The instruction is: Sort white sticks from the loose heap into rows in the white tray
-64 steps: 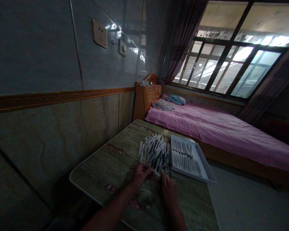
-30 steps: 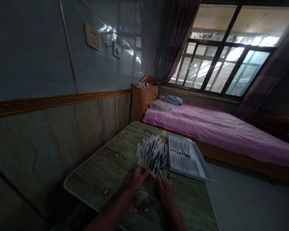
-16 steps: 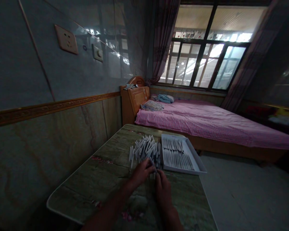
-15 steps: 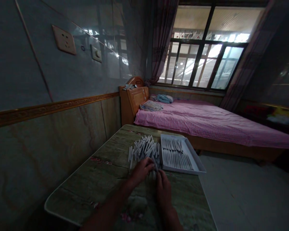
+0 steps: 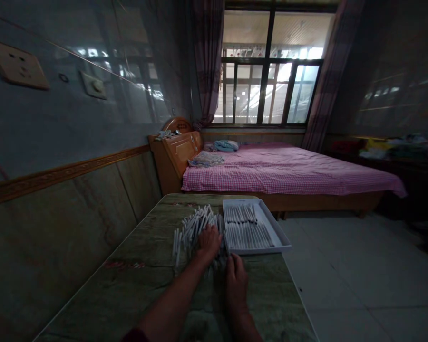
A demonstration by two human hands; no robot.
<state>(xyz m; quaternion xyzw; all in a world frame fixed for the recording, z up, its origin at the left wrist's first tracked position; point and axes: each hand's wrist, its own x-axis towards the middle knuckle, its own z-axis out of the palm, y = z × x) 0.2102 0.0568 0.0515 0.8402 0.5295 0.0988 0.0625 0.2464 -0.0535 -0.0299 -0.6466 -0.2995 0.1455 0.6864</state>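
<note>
A loose pile of slim white pen-like sticks (image 5: 193, 227) lies on the table. My left hand (image 5: 209, 241) is over the right part of this pile, fingers curled down among the sticks; what they grip is hidden. Just in front of the tray's near left corner, my right hand (image 5: 237, 278) is closed on one white pen-like stick (image 5: 226, 243), which points away from me along the tray's left side. In the shallow white tray (image 5: 281, 246), more such sticks lie side by side in two rows, with dark ends showing where the rows meet.
The wood-patterned table (image 5: 135, 294) has a pale edge. Beyond it stands a bed (image 5: 288, 173) with a pink checked cover and a wooden headboard (image 5: 180, 152). A tiled wall (image 5: 92, 204) runs along the left, and pale floor (image 5: 335, 266) lies to the right.
My view has turned right, so the room appears shifted left. My left hand has moved away from the right hand's stick and onto the pile. The right hand keeps its stick beside the tray.
</note>
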